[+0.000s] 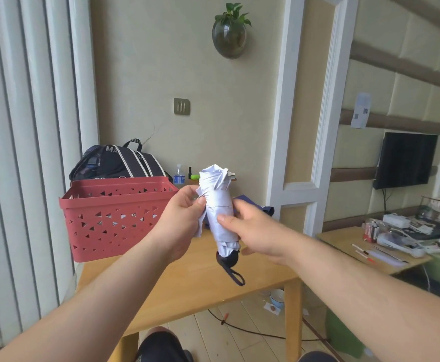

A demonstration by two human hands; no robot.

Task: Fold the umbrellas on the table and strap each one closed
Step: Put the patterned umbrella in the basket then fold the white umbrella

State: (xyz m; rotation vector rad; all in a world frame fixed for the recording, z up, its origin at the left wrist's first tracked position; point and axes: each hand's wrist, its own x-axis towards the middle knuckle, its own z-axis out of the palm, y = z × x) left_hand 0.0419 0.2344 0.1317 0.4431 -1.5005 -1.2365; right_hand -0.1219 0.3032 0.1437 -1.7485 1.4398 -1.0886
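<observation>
The person's left hand [185, 218] fingers pinch loose cloth of the rolled white fabric umbrella [219, 212], right hand [253, 231] gripping its body; I think the closing strap must be fastened next.

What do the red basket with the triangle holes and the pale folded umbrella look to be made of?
The red perforated basket looks like moulded matte plastic: crisp, uniform triangular cut-outs. The pale folded umbrella seems thin woven fabric, slightly shiny, creasing into soft folds; its black handle is probably plastic.
</observation>
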